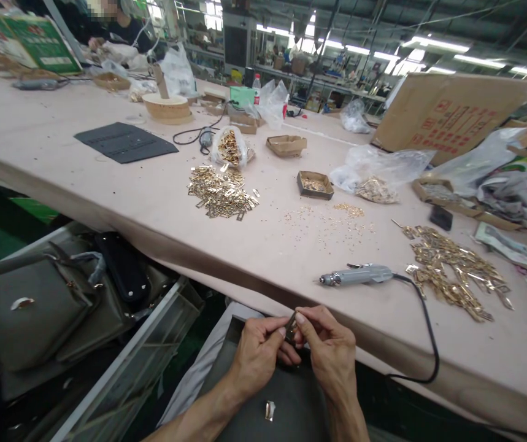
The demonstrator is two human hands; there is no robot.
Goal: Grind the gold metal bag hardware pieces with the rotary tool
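A dark olive bag [230, 402] with a shiny metal fitting [269, 410] lies across the lap. Above its upper edge, my left hand [259, 350] pinches a narrow dark strap [291, 325] between thumb and forefinger. My right hand [330, 344] closes on the tip of that strap from the other side, fingertips almost touching the left ones. Something small and shiny shows between the fingers, too small to make out. On the table just beyond the hands rests a grey electric screwdriver [357, 275], its black cord trailing right.
Gold metal plates form a pile [221, 191] mid-table and another heap [456, 267] at right. Tiny screws [327, 224] lie scattered near a small box [315, 185]. A crate [125, 362] of similar bags stands at left. Another person [125, 31] sits across the table.
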